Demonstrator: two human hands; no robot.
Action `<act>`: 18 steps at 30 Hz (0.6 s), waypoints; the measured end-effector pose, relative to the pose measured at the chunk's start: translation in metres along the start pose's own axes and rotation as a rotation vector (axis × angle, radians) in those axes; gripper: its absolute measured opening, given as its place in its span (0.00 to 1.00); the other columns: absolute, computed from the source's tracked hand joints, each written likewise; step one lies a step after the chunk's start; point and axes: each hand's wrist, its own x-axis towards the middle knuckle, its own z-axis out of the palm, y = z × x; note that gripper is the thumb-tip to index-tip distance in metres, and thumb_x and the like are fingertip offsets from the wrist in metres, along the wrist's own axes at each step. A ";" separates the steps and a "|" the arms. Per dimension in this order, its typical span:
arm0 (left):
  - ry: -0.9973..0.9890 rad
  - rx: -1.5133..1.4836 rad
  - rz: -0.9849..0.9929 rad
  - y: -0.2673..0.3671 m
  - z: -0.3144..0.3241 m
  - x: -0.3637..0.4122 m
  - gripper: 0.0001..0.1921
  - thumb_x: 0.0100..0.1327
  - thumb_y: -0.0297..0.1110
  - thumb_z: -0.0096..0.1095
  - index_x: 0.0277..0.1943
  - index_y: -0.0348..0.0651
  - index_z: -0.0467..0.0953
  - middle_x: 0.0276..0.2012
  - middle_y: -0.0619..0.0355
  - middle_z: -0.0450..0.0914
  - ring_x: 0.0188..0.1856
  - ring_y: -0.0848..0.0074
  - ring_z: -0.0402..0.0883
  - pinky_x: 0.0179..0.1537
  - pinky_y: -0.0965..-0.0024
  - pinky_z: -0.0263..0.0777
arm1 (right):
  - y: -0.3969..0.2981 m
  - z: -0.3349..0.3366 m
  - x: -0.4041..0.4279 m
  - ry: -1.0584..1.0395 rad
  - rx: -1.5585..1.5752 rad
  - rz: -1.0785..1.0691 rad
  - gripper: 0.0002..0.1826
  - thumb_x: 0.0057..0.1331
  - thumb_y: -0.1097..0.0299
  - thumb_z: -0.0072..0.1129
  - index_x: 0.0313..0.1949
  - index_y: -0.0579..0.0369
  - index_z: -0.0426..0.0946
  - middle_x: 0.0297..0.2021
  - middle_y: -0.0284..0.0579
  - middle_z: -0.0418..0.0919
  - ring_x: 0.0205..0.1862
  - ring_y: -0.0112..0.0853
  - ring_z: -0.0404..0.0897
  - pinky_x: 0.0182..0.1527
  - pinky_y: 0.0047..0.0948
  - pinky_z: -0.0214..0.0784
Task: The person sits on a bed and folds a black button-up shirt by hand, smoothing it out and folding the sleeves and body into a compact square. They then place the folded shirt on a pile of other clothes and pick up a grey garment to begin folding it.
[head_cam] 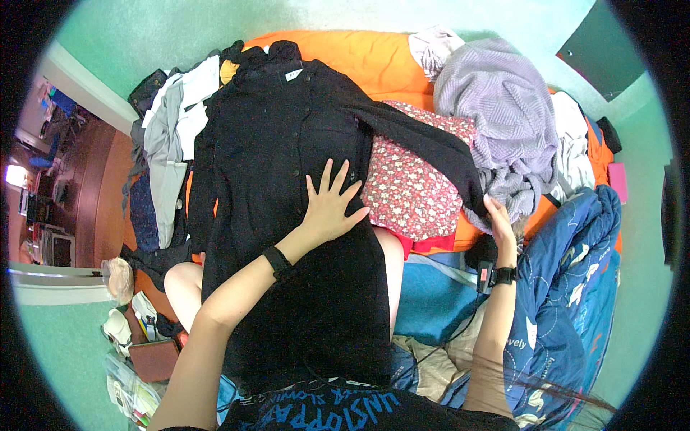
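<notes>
A long black buttoned garment (pixel 259 145), perhaps a coat or shirt dress, is spread over my lap with its collar at the far end. My left hand (pixel 330 207) rests flat on its front, fingers spread. Out to the right, the cuff of one black sleeve (pixel 431 143) is pinched in my right hand (pixel 498 218). That sleeve stretches across a red floral cloth (pixel 412 183). The other sleeve hangs down along the garment's left side.
An orange sheet (pixel 345 51) lies beneath the clothes. A lavender textured blanket (pixel 496 97) is heaped at the far right, with a blue printed quilt (pixel 560 301) nearer. Grey trousers (pixel 167 134) and other clothes pile up at left. A brown box-like item (pixel 153 360) sits among clutter at lower left.
</notes>
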 end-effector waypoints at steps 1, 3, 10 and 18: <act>0.034 -0.003 0.014 0.001 0.003 0.002 0.31 0.61 0.59 0.51 0.61 0.48 0.69 0.71 0.47 0.44 0.72 0.49 0.34 0.60 0.27 0.33 | 0.002 -0.007 0.000 0.005 -0.007 0.002 0.18 0.63 0.56 0.59 0.42 0.60 0.77 0.39 0.32 0.77 0.42 0.21 0.72 0.48 0.21 0.61; 0.070 -0.016 0.029 0.006 0.007 0.005 0.30 0.61 0.59 0.51 0.58 0.48 0.72 0.70 0.47 0.44 0.72 0.49 0.34 0.60 0.26 0.33 | 0.006 -0.019 0.004 0.012 -0.090 -0.068 0.12 0.62 0.61 0.59 0.36 0.57 0.78 0.32 0.29 0.75 0.36 0.19 0.70 0.44 0.19 0.59; 0.126 -0.006 0.078 0.003 0.003 0.004 0.30 0.61 0.60 0.50 0.54 0.44 0.75 0.69 0.43 0.49 0.71 0.47 0.38 0.58 0.24 0.34 | -0.115 -0.079 0.039 0.434 0.332 -0.176 0.22 0.64 0.56 0.57 0.51 0.59 0.73 0.46 0.40 0.77 0.47 0.31 0.74 0.51 0.31 0.63; 0.040 -0.007 0.054 0.012 0.007 0.012 0.31 0.63 0.60 0.46 0.56 0.42 0.73 0.67 0.52 0.58 0.72 0.52 0.42 0.58 0.22 0.29 | -0.202 -0.098 0.124 0.500 0.119 -0.179 0.20 0.63 0.65 0.58 0.50 0.65 0.72 0.40 0.46 0.78 0.37 0.35 0.78 0.39 0.33 0.70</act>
